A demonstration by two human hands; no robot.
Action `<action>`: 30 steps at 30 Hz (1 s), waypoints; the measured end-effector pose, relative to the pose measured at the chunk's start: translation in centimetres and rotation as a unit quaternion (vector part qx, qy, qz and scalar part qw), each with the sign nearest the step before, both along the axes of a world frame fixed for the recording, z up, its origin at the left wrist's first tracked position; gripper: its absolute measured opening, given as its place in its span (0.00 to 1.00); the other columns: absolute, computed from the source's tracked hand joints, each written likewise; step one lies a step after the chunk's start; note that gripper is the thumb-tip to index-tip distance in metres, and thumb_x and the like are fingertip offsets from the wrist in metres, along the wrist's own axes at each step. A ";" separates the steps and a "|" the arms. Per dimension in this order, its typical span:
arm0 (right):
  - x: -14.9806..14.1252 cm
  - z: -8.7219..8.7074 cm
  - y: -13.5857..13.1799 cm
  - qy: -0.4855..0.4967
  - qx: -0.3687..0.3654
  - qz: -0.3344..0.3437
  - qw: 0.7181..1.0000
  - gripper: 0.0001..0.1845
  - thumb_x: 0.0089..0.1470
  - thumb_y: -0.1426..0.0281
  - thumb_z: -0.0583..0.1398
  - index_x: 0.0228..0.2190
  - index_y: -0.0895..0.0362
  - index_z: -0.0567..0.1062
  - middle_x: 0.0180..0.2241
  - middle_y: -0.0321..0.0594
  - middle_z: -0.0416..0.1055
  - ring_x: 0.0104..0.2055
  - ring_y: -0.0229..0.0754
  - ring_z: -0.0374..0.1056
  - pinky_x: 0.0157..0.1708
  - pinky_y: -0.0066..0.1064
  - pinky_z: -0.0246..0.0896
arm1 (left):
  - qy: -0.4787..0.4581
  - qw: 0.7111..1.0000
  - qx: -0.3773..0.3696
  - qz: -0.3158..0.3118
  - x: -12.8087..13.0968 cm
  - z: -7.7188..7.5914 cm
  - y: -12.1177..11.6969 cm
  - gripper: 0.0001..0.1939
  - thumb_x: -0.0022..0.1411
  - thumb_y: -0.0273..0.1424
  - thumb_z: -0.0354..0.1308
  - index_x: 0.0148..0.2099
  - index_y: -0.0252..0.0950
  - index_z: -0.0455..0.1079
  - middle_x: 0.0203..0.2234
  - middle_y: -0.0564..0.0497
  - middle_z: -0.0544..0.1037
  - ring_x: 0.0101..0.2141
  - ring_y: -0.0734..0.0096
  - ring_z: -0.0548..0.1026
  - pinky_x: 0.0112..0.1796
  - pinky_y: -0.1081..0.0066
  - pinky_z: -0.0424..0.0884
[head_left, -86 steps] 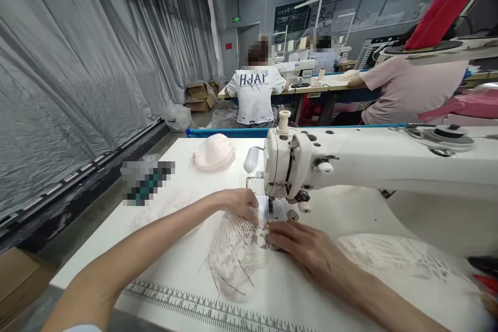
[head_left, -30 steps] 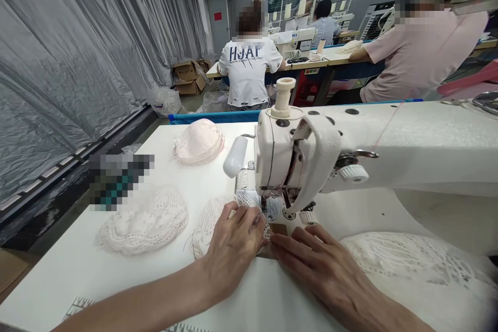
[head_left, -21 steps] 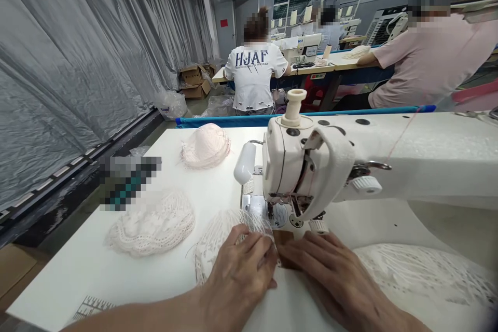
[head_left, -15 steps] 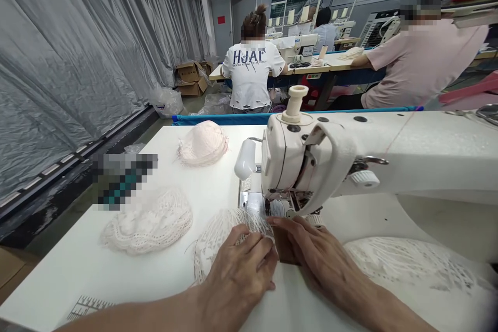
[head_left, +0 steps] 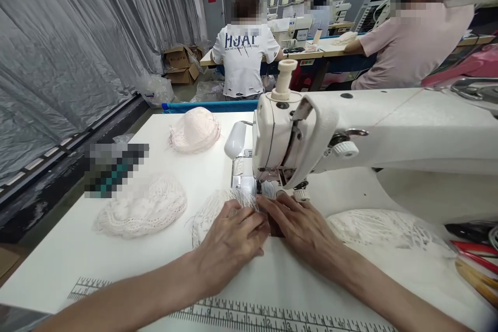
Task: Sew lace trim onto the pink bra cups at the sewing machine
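Note:
My left hand (head_left: 237, 236) has its fingers bent and closed on the white lace piece (head_left: 212, 212), which lies in front of the sewing machine (head_left: 295, 129). My right hand (head_left: 307, 225) lies palm down beside it, fingers stretched toward the presser foot and the lace edge. Between the two hands a small brown flat patch (head_left: 276, 229) shows, partly covered by the right hand. The fingertips of both hands are just before the needle area. Exactly what lies under the right fingers is hidden.
To the left lie a pale pink cup-shaped piece (head_left: 195, 129) and another lace piece (head_left: 142, 207). More lace (head_left: 383, 228) sits under the machine arm, with red-handled tools (head_left: 476, 254) at far right. A printed ruler (head_left: 268, 316) runs along the front. Co-workers sit ahead.
The view has tilted down and shifted, so the ruler and the tools at right now show. Both hands stay by the needle; the right hand covers more of the brown patch.

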State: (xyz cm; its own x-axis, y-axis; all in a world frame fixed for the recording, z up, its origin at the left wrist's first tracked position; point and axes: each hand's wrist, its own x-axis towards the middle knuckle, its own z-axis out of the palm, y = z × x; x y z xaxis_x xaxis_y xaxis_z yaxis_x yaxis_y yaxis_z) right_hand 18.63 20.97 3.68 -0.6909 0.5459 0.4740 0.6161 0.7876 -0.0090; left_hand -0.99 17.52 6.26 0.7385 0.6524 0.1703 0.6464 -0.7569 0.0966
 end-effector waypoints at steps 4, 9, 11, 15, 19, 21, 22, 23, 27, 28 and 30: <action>1.3 1.4 0.2 0.035 -0.019 0.011 0.999 0.25 0.53 0.86 0.45 0.50 0.61 0.64 0.35 0.44 0.74 0.31 0.41 0.65 0.32 0.34 0.50 | -0.005 0.999 0.017 0.027 -0.3 -0.4 1.2 0.17 0.62 0.28 0.55 0.53 0.35 0.60 0.49 0.48 0.70 0.47 0.66 0.67 0.48 0.59 0.56; 1.7 1.8 -0.4 0.027 -0.060 0.069 0.995 0.19 0.58 0.81 0.47 0.44 0.55 0.70 0.40 0.40 0.72 0.35 0.39 0.63 0.33 0.34 0.48 | -0.017 0.998 0.020 0.063 -0.1 -0.3 2.5 0.13 0.63 0.27 0.53 0.50 0.37 0.61 0.46 0.50 0.71 0.44 0.69 0.69 0.45 0.61 0.57; 1.5 1.7 -0.6 0.020 -0.061 0.077 0.995 0.17 0.60 0.78 0.46 0.41 0.55 0.72 0.39 0.40 0.72 0.34 0.39 0.62 0.33 0.33 0.48 | -0.019 0.997 0.017 0.073 0.1 -0.3 2.7 0.11 0.63 0.27 0.52 0.49 0.37 0.62 0.44 0.50 0.71 0.44 0.68 0.69 0.44 0.61 0.57; 1.3 1.5 -0.7 0.014 -0.051 0.075 0.996 0.17 0.62 0.77 0.45 0.39 0.56 0.73 0.38 0.42 0.71 0.33 0.39 0.62 0.33 0.33 0.49 | -0.012 0.996 0.014 0.087 0.4 -0.2 2.8 0.10 0.64 0.28 0.51 0.48 0.36 0.62 0.42 0.50 0.71 0.42 0.68 0.69 0.44 0.61 0.57; 1.3 1.4 -0.7 0.019 -0.066 0.076 0.995 0.17 0.62 0.78 0.45 0.38 0.58 0.73 0.38 0.43 0.71 0.34 0.39 0.63 0.34 0.34 0.51 | -0.006 0.995 0.024 0.094 0.5 -0.4 2.9 0.09 0.65 0.29 0.50 0.47 0.35 0.62 0.40 0.50 0.71 0.40 0.68 0.69 0.43 0.61 0.57; 1.3 1.4 -0.7 0.019 -0.066 0.074 0.995 0.17 0.62 0.78 0.45 0.38 0.58 0.73 0.40 0.43 0.71 0.36 0.39 0.64 0.34 0.34 0.52 | -0.007 0.995 0.035 0.093 0.5 -0.5 2.9 0.08 0.65 0.29 0.50 0.46 0.34 0.62 0.39 0.50 0.71 0.39 0.68 0.68 0.43 0.62 0.57; 1.2 1.3 -0.7 0.019 -0.061 0.074 0.995 0.18 0.62 0.78 0.45 0.38 0.58 0.73 0.41 0.43 0.71 0.37 0.39 0.64 0.34 0.33 0.52 | -0.008 0.995 0.041 0.092 0.6 -0.6 3.0 0.08 0.65 0.29 0.50 0.46 0.34 0.62 0.39 0.50 0.71 0.39 0.69 0.69 0.43 0.62 0.57; 1.2 1.3 -0.6 0.020 -0.053 0.077 0.995 0.17 0.62 0.78 0.45 0.40 0.58 0.73 0.43 0.43 0.71 0.38 0.39 0.64 0.34 0.33 0.52 | -0.009 0.995 0.046 0.090 0.6 -0.7 3.1 0.07 0.65 0.29 0.50 0.45 0.34 0.62 0.39 0.50 0.70 0.39 0.69 0.69 0.43 0.62 0.57; 1.1 1.0 -0.4 0.023 -0.024 0.084 0.996 0.17 0.63 0.78 0.45 0.43 0.58 0.72 0.45 0.42 0.72 0.41 0.40 0.64 0.35 0.33 0.53 | -0.016 0.995 0.058 0.083 0.5 -1.0 3.7 0.03 0.64 0.28 0.50 0.40 0.34 0.63 0.37 0.51 0.70 0.37 0.71 0.69 0.42 0.63 0.57; 1.1 1.0 -0.4 0.023 -0.019 0.082 0.996 0.18 0.63 0.78 0.45 0.43 0.59 0.72 0.45 0.42 0.72 0.40 0.40 0.64 0.35 0.33 0.53 | -0.018 0.995 0.058 0.082 0.5 -1.1 3.9 0.03 0.65 0.28 0.50 0.38 0.34 0.63 0.37 0.51 0.69 0.37 0.72 0.69 0.42 0.63 0.57; 1.0 0.9 -0.3 0.021 -0.012 0.071 0.997 0.18 0.62 0.79 0.44 0.43 0.59 0.72 0.45 0.42 0.72 0.38 0.40 0.65 0.34 0.34 0.52 | -0.022 0.995 0.058 0.079 0.3 -1.3 4.4 0.04 0.65 0.28 0.49 0.37 0.34 0.62 0.36 0.52 0.69 0.37 0.72 0.69 0.43 0.63 0.57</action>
State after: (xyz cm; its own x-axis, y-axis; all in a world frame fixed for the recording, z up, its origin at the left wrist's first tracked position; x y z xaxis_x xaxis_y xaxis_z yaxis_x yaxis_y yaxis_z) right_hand 19.65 20.66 4.53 -0.7418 0.4558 0.4919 0.4973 0.8660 -0.0525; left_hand -0.65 21.88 4.96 0.6193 0.7332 0.2809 0.7547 -0.6546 0.0447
